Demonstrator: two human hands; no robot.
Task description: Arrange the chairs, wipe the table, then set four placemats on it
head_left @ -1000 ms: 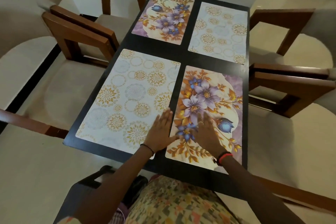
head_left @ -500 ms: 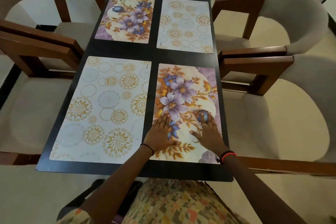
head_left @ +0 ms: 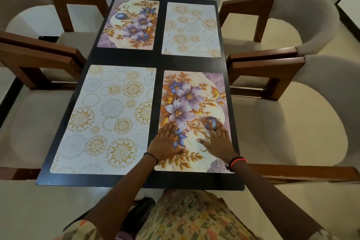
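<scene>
Fingers (head_left: 169,127) of left hand (head_left: 165,143) and right hand (head_left: 219,140) straight, flat on floral placemat (head_left: 194,95) at surface (head_left: 136,180) edge; uneven push could skew it.

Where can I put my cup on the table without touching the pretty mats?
Only thin dark strips of table are bare: a band across the middle, beyond the near circle mat; a slim line between it and the near flower mat; and the front edge. That mat is crowded: the left hand and right hand rest on it.
</scene>
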